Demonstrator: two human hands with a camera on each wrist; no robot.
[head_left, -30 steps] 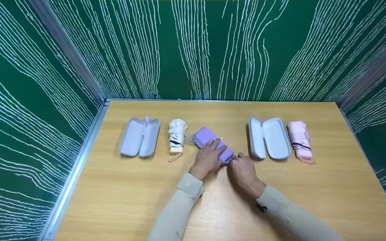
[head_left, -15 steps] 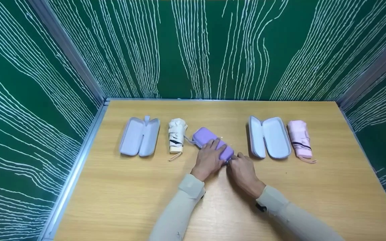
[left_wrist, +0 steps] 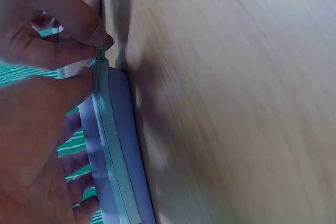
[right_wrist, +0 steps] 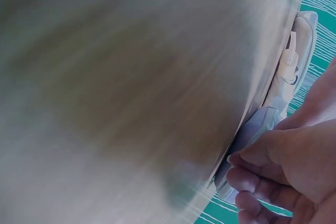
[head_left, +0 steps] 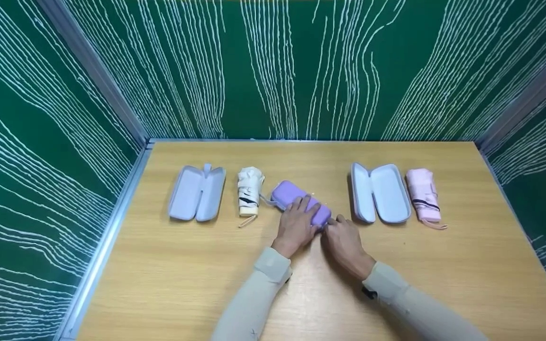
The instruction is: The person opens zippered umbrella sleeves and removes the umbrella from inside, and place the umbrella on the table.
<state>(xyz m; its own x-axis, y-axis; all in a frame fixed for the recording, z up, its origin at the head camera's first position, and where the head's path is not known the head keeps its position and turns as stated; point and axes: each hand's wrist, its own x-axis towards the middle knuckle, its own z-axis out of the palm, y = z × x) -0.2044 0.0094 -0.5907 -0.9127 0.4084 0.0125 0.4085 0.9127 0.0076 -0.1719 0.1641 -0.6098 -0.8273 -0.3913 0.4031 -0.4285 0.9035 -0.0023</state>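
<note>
A purple zip case [head_left: 287, 192] lies slantwise on the table in the middle of the head view. My left hand [head_left: 296, 226] holds it, fingers over the top and thumb [left_wrist: 79, 88] against the zipped side. At the case's near right corner, my right hand [head_left: 346, 241] pinches the zipper pull [left_wrist: 100, 52] between thumb and finger. The zipper [left_wrist: 114, 145] looks closed along the stretch visible in the left wrist view. From the right wrist view, the case [right_wrist: 254, 127] is partly hidden behind my right fingers. Its grey wrist loop [head_left: 267, 201] sticks out at the far left end.
Left of the purple case stand a folded cream umbrella [head_left: 250, 189] and an opened lavender case [head_left: 187, 192]. To the right are an opened pale blue case [head_left: 391, 194] and a folded pink umbrella [head_left: 423, 192]. Green walls [head_left: 330, 71] enclose the wooden table [head_left: 168, 284].
Hardly anything differs. My left wrist has edged slightly to the right; the case and my right hand stay in nearly the same place.
</note>
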